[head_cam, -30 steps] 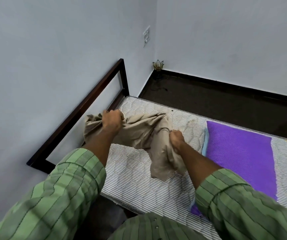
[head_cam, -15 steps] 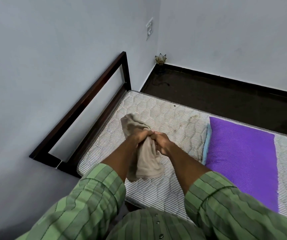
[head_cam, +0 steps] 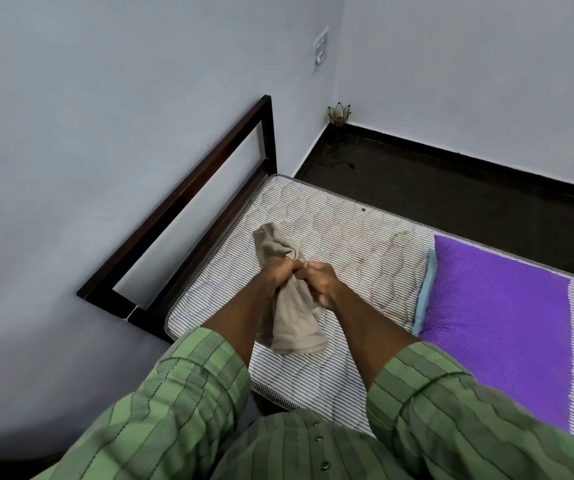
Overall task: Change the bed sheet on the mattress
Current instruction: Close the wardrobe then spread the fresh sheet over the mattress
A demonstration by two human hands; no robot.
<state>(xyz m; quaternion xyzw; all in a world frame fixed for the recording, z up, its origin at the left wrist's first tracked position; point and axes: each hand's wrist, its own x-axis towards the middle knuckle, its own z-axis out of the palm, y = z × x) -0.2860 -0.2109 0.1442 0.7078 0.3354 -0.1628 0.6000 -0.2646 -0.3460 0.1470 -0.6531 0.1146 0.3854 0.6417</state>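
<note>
A bunched beige cloth (head_cam: 294,318) hangs over the bare striped mattress (head_cam: 344,233). My left hand (head_cam: 276,275) grips it near its top, with a fold sticking up past the fingers. My right hand (head_cam: 323,282) grips the same cloth right beside the left, knuckles nearly touching. The cloth's lower end dangles just above the mattress near its front edge. A purple sheet (head_cam: 500,313) with a light blue edge lies flat on the mattress to the right.
A dark wooden headboard frame (head_cam: 188,216) stands against the left wall. Dark floor (head_cam: 451,188) lies beyond the bed, with a small lotus-shaped holder (head_cam: 339,112) in the corner. A switch plate (head_cam: 320,50) is on the wall.
One second ago my hands held the beige cloth spread wide apart; they have come together, gathering it into a narrow bundle. Little has moved in the last half second.
</note>
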